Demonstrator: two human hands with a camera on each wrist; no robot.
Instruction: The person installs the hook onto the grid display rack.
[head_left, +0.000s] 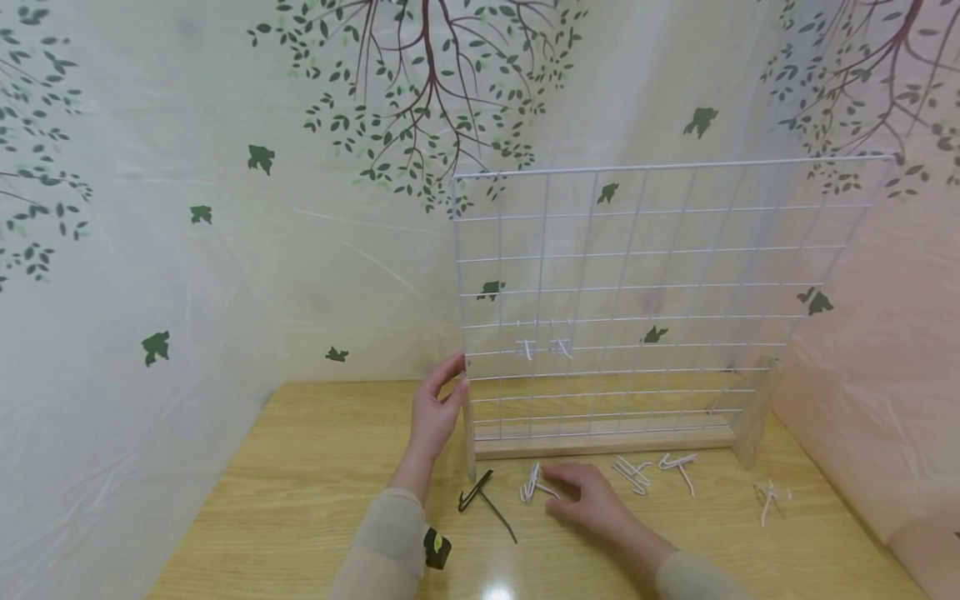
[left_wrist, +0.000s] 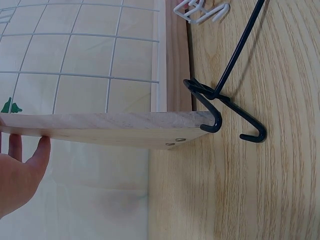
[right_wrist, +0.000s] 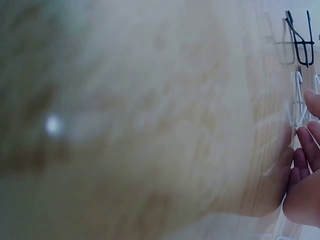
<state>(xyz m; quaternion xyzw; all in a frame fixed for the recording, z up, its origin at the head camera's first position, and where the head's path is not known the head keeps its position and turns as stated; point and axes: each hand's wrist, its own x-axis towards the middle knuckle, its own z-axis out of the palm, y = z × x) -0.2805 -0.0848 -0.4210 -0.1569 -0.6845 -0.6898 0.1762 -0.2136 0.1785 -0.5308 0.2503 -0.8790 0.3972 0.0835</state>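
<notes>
A white wire grid rack (head_left: pixel 592 250) stands upright on a wooden base. My left hand (head_left: pixel 437 412) grips the edge of its left wooden side post (left_wrist: pixel 110 121), thumb and fingertips against the wood. Over a white wire hook (head_left: pixel 530 483) on the table, my right hand (head_left: pixel 592 497) has its thumb and fingers parted around the hook's stem; contact cannot be made out. Between the hands lies a black wire hook (head_left: pixel 474 492), its bent prongs close to the post's foot in the left wrist view. Two white hooks (head_left: pixel 560 346) hang side by side on the grid.
More white hooks (head_left: pixel 632 475) lie right of my right hand, another hook (head_left: pixel 678 463) beside them and one (head_left: pixel 767 502) farther right. The wooden table (head_left: pixel 315 475) reaches back to a sheet (head_left: pixel 225 275) printed with leaves. A right wooden post (head_left: pixel 757 412) supports the rack.
</notes>
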